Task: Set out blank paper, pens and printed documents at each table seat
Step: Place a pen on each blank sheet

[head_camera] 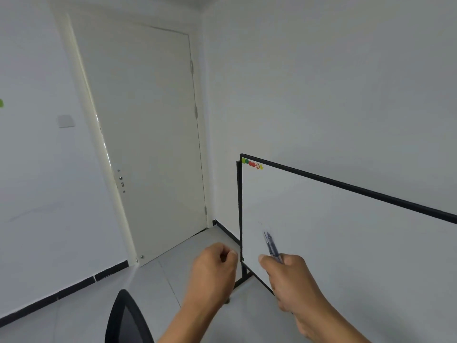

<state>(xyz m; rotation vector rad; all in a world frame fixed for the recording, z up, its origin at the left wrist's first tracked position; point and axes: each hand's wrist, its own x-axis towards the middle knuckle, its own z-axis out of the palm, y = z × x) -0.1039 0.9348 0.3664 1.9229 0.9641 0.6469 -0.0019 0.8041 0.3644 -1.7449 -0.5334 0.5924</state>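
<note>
We see light switch (65,121) on white wall at far left. Next, closed white door (146,134). Low down, black chair back (125,318) pokes up from bottom edge. Our left hand (214,266) up in air, fingers curled tight into fist, nothing inside. Our right hand (288,276) beside it, wrapped round few pens (272,246); pens point up, blurry, in front of whiteboard (346,231). Whiteboard stands on floor at right, black frame, coloured magnets (252,164) in top left corner.
</note>
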